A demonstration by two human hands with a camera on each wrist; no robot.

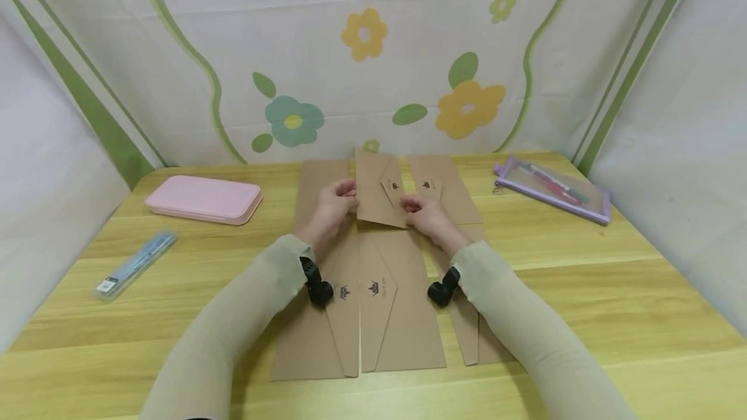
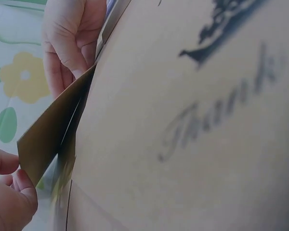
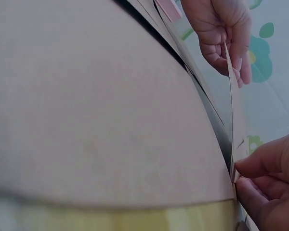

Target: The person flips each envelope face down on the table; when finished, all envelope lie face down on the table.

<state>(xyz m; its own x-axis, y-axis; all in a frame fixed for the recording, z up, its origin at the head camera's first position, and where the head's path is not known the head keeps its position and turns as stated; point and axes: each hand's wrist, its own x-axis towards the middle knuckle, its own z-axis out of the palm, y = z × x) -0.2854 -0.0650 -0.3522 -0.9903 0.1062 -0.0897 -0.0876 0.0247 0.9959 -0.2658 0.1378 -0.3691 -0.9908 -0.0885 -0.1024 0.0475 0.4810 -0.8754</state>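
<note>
A brown kraft-paper envelope (image 1: pixel 373 193) with a pointed flap and a dark crown print is raised at its near edge over the others, at the middle back of the table. My left hand (image 1: pixel 334 209) pinches its left edge. At its lower right corner my right hand (image 1: pixel 430 218) pinches it between thumb and fingers. The left wrist view shows my left hand (image 2: pixel 12 195) at one edge of the tilted envelope (image 2: pixel 50 130). Several like envelopes lie flat around it, among them a front middle one (image 1: pixel 411 329) and a back right one (image 1: pixel 458 193).
On the left lie a pink pencil case (image 1: pixel 204 194) and a clear slim box (image 1: pixel 137 264) with blue contents. A purple-edged mesh pouch (image 1: pixel 551 190) holding pens lies at the back right. A flowered curtain (image 1: pixel 373 96) hangs behind the wooden table (image 1: pixel 613 303).
</note>
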